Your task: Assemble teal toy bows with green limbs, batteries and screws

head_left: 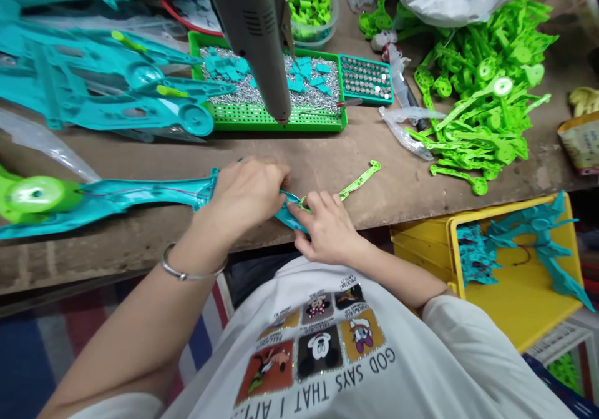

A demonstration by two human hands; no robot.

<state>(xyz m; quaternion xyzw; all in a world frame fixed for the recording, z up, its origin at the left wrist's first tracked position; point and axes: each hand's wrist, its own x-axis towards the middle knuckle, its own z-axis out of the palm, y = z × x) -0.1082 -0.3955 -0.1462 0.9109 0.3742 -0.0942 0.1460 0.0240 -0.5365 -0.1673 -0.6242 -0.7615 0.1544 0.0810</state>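
Observation:
A long turquoise plastic part (154, 195) lies along the front of the bench, with a round green plastic piece (40, 197) at its left end and a thin dark wire along it. My left hand (250, 188) is closed over the middle of this part, fingers curled down and partly hidden. At the part's right end my right hand (327, 226) grips the edge, thumb below and fingers on top. A slim green plastic lever (360, 180) sticks out past the right fingers, its near end under them.
An electric screwdriver (255, 38) hangs above a green tray (276, 127) of small screws. Turquoise parts (116, 94) are stacked at left. A heap of green levers (491, 107) lies at right. A yellow bin (515, 319) holding turquoise pieces stands beside the bench edge.

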